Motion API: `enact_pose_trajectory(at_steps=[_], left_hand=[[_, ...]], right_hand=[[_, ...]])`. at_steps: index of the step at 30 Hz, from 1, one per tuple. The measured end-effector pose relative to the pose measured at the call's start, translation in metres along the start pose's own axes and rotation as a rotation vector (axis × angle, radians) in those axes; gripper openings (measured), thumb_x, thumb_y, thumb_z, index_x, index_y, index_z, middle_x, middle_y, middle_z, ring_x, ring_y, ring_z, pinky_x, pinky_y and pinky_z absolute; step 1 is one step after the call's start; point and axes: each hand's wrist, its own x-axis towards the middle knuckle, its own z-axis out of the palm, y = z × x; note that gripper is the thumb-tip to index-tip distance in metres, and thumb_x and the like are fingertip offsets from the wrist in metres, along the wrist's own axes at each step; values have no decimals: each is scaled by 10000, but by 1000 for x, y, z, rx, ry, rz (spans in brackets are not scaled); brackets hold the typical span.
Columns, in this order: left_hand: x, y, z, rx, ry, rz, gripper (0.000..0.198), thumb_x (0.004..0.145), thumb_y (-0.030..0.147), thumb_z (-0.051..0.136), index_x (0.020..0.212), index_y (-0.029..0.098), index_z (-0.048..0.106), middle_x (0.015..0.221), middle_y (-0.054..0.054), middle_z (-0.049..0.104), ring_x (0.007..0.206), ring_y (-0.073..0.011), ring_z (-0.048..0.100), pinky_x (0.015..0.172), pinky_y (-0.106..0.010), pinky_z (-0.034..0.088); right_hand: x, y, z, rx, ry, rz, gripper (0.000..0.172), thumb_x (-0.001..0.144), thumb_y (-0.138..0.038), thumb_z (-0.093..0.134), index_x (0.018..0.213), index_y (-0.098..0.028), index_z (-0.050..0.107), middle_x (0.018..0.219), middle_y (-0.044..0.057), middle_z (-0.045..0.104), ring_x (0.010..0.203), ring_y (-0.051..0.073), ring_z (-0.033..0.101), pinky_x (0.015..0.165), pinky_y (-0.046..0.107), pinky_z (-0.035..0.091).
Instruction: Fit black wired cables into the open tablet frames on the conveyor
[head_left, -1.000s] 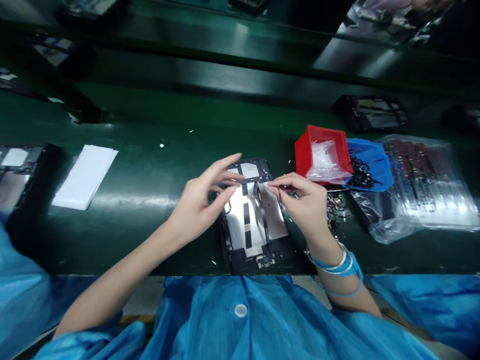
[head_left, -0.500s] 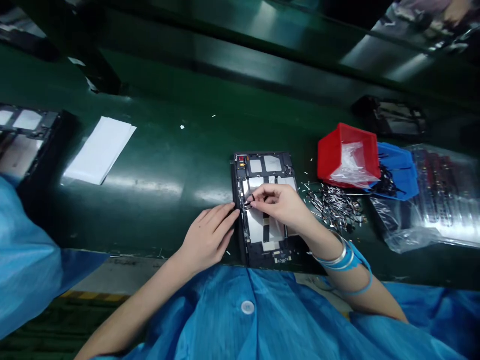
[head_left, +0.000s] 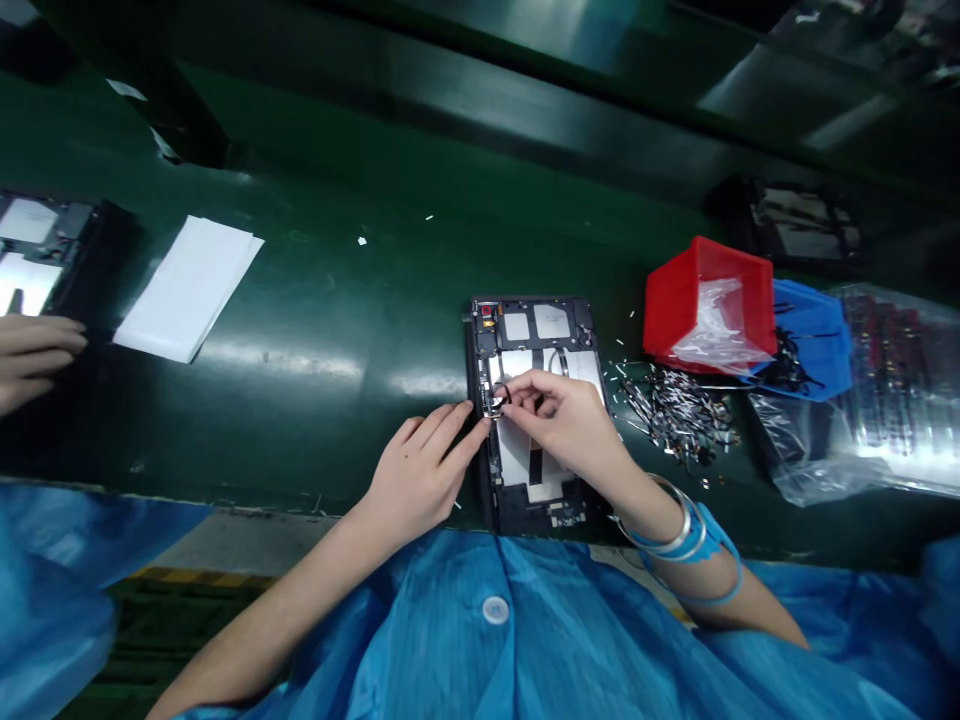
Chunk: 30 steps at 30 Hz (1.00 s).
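Observation:
An opened tablet-like device (head_left: pixel 536 485) lies on the green bench before me, its silvery battery area and circuit boards exposed. My left hand (head_left: pixel 424 470) rests at the device's left edge, fingers stretched out, with the fingertips touching the rim and board. Over the middle of the device, my right hand (head_left: pixel 562 415) pinches a thin dark flex cable (head_left: pixel 504 397) between thumb and forefinger, at the narrow board on the left side. The cable's far end is too small to make out. A pile of small flex cables (head_left: pixel 679 415) lies to the right of the device.
A red bin (head_left: pixel 667 310) holding clear plastic bags stands beside a blue bin (head_left: pixel 829 345) of dark parts. Clear plastic trays (head_left: pixel 900 390) lie far right. White paper sheets (head_left: pixel 187 290) are at left. A co-worker's hand (head_left: pixel 34 355) is at another device (head_left: pixel 34 225).
My left thumb side has shifted slightly right onto the board, while my right hand keeps its pinch at nearly the same spot. The co-worker's hand has come into view at left.

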Motion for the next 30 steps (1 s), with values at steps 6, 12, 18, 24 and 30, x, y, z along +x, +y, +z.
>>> enact_pose_trajectory(at_steps=[6, 12, 18, 24, 30], left_hand=[[6, 4, 0, 25, -8, -32, 347, 897, 107, 448, 1213, 107, 593, 1196, -177, 649, 1063, -294, 607, 755, -375, 486], [8, 8, -3, 14, -29, -47, 349, 931, 254, 435, 1175, 88, 620, 1204, -214, 612, 1068, -329, 582, 776, -398, 463], [6, 6, 1, 30, -28, -22, 454, 965, 360, 414, 1319, 112, 553, 1252, -229, 560, 1103, -337, 562, 804, -396, 447], [7, 5, 2, 86, -51, 0, 447, 979, 370, 404, 1309, 124, 579, 1242, -229, 565, 1093, -336, 561, 791, -380, 431], [10, 4, -2, 152, -79, 32, 438, 987, 389, 384, 1283, 148, 598, 1215, -223, 591, 1082, -337, 571, 784, -384, 429]], right_hand=[[18, -1, -12, -39, -67, 26, 42, 740, -206, 670, 708, -180, 673, 583, -34, 596, 542, 88, 490, 534, 238, 375], [27, -2, -19, -96, -124, 30, 57, 715, -204, 709, 684, -184, 665, 577, -43, 575, 547, 87, 466, 556, 244, 356], [27, -1, -19, -120, -128, 27, 47, 732, -217, 696, 702, -184, 682, 562, -51, 550, 539, 83, 431, 558, 253, 328], [27, 1, -21, -97, -158, 23, 26, 733, -171, 671, 723, -175, 695, 595, -41, 591, 549, 82, 447, 558, 249, 333], [27, 2, -21, -85, -138, -2, 34, 735, -164, 673, 714, -169, 699, 570, -46, 573, 539, 79, 436, 550, 246, 331]])
